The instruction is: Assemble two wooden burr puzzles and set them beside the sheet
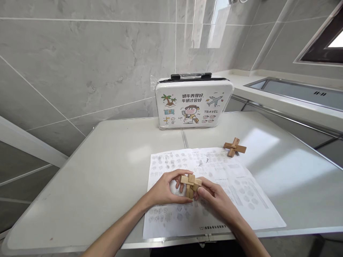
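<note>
Between my two hands is a light wooden burr puzzle (pixel 190 181) of interlocked bars, held above a printed sheet. My left hand (pixel 167 188) curls round its left side, with the thumb under the lower end and the index finger at the top. On the right side, my right hand (pixel 214 196) pinches the puzzle with thumb and fingers. Beneath both hands lies the instruction sheet (pixel 257 214), printed with many small diagrams. A second, darker wooden puzzle (pixel 234 147) of crossed bars rests at the sheet's upper right corner.
A white carry case (pixel 194 103) with cartoon prints and a black handle stands upright at the back of the white folding table (pixel 88 185). Behind it rises a grey tiled wall (pixel 93 60). A counter with a sink (pixel 302 92) is at the right.
</note>
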Demonstrator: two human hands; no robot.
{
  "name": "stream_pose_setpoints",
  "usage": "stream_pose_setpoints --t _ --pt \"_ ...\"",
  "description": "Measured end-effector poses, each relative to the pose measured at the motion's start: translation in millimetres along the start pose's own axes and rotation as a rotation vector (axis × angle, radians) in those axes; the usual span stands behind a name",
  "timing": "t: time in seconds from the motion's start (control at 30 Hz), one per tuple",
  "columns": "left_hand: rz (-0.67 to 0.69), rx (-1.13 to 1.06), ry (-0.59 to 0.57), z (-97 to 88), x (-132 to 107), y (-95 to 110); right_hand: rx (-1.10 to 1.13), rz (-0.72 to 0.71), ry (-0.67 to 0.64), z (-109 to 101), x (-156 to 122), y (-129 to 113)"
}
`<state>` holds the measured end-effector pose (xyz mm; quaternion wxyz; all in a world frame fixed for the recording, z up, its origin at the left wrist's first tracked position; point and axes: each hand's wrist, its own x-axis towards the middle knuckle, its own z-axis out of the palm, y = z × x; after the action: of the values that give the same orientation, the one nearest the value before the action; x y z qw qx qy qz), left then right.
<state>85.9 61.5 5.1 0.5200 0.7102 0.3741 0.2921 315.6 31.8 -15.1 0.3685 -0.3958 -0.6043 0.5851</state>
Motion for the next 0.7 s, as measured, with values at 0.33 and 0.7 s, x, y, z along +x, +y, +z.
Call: stream_pose_setpoints --t 0.33,0.7 --pt "0.164 0.063 -0.053 2.7 3.6 -1.8 0.085 -0.019 0.077 8.3 -2.5 -1.8" --pt "0.012 -0.069 0.013 2.5 1.2 -2.7 -0.313 -0.125 0.193 11.0 -3.5 12.2"
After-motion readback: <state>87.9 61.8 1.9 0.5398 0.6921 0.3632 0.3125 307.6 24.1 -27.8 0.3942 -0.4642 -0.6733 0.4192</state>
